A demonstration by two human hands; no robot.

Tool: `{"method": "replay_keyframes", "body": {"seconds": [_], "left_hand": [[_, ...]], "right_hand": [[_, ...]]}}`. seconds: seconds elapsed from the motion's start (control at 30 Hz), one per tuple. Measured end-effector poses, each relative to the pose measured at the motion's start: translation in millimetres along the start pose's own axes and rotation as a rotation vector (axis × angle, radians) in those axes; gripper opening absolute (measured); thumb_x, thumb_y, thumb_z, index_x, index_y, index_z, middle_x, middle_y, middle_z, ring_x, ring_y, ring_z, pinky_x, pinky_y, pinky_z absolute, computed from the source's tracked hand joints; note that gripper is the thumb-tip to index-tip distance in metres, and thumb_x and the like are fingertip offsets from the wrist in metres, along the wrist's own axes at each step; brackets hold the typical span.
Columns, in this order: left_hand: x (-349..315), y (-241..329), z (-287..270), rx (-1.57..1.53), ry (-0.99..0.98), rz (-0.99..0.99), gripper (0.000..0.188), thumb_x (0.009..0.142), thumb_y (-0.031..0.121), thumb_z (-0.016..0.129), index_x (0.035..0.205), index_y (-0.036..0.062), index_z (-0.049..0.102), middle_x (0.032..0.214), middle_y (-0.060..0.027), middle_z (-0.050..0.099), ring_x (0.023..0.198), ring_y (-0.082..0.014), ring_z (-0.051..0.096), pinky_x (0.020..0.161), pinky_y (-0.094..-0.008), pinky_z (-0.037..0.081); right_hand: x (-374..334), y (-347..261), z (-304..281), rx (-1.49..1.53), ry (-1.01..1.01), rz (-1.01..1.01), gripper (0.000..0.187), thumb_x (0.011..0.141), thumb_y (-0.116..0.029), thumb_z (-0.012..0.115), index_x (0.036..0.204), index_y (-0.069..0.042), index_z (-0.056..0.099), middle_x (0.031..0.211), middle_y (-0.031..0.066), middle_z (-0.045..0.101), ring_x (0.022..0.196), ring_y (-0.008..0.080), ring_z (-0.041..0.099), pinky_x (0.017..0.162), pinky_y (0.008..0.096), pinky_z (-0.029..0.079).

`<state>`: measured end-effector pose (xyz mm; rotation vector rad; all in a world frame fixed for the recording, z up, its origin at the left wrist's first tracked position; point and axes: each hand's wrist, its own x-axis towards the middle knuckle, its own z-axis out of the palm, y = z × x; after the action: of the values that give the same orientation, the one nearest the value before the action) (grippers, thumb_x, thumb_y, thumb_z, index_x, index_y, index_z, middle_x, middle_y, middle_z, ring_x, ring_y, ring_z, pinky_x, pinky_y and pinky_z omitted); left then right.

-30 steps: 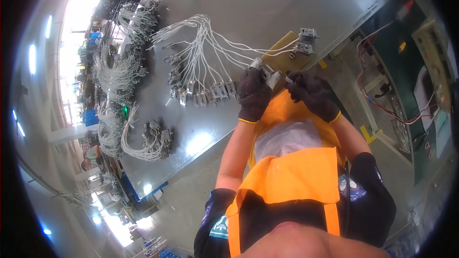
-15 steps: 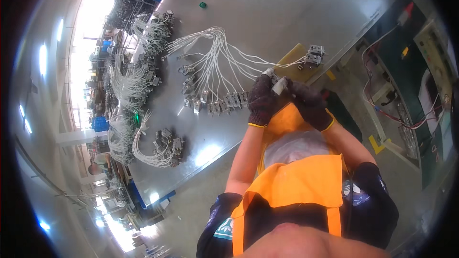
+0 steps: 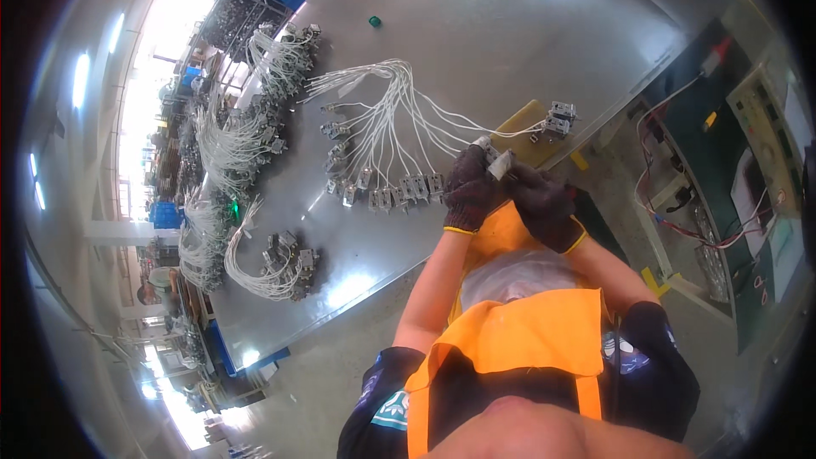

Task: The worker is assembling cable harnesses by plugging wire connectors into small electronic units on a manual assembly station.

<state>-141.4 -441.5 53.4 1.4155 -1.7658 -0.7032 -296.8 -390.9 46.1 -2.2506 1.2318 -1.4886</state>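
Note:
Both my hands wear dark knitted gloves with yellow cuffs and meet near the table's front edge. My left hand (image 3: 470,187) is closed around a small metal part on a white wire. My right hand (image 3: 542,206) pinches at a pale, flat-sided piece (image 3: 501,165) beside it; the fingertips partly hide both. From there, a bundle of white wires (image 3: 395,76) fans out over the table, with several small metal box-shaped parts (image 3: 414,187) at the ends lying in an arc left of my hands. A few more metal parts (image 3: 561,116) sit to the right, by a tan board (image 3: 531,125).
The grey metal table (image 3: 476,42) runs to a slanting front edge. Another wire bundle (image 3: 246,268) lies at lower left, and heaps of wired parts (image 3: 225,144) line the left edge. A small green object (image 3: 374,22) is farther back. To the right stands a dark green bench (image 3: 693,132) with loose cables.
The view has shifted slightly, bringing more parts in at the top right. My hands stay together at the same part, with the pale piece now a little lower between the fingers.

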Motion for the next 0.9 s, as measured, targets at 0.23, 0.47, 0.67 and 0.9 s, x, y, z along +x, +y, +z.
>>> {"method": "replay_keyframes", "body": {"seconds": [0.23, 0.47, 0.67, 0.9], "left_hand": [[-1.9, 21.9, -5.5, 0.200, -0.079, -0.012, 0.040, 0.082, 0.028, 0.075, 0.110, 0.0022, 0.064, 0.096, -0.0162, 0.065, 0.087, -0.0322, 0.064, 0.079, -0.0387, 0.052], [-12.0, -6.2, 3.4, 0.554, 0.161, 0.443, 0.049, 0.075, 0.025, 0.079, 0.117, 0.0059, 0.062, 0.112, -0.0195, 0.061, 0.092, -0.0412, 0.063, 0.085, -0.0456, 0.052], [-32.8, -23.5, 1.7, -0.621, -0.028, -0.236, 0.054, 0.084, 0.014, 0.073, 0.131, -0.0005, 0.050, 0.118, -0.0160, 0.061, 0.105, -0.0242, 0.062, 0.090, -0.0374, 0.050], [-17.7, -45.9, 18.7, -0.358, 0.028, -0.141, 0.057, 0.082, 0.017, 0.076, 0.130, 0.0008, 0.051, 0.115, -0.0156, 0.062, 0.101, -0.0250, 0.063, 0.089, -0.0356, 0.050]], "right_hand": [[-0.8, 2.8, -2.2, 0.286, -0.003, 0.108, 0.022, 0.086, -0.007, 0.064, 0.107, -0.008, 0.066, 0.097, 0.0091, 0.065, 0.075, 0.0249, 0.064, 0.066, 0.0336, 0.053], [-43.4, 18.6, 34.6, 2.367, -0.097, 1.128, 0.020, 0.101, -0.026, 0.050, 0.102, -0.009, 0.060, 0.075, 0.0034, 0.059, 0.050, 0.0114, 0.050, 0.044, 0.0236, 0.041], [-48.1, 42.5, 45.5, 0.854, 0.140, 0.525, 0.020, 0.099, -0.019, 0.056, 0.106, -0.001, 0.062, 0.097, 0.0089, 0.068, 0.081, 0.0200, 0.065, 0.072, 0.0309, 0.056], [-7.8, 56.4, 13.9, 0.175, 0.209, 0.249, 0.025, 0.100, -0.010, 0.052, 0.124, -0.006, 0.060, 0.097, 0.0069, 0.068, 0.074, 0.0149, 0.065, 0.070, 0.0284, 0.054]]}}
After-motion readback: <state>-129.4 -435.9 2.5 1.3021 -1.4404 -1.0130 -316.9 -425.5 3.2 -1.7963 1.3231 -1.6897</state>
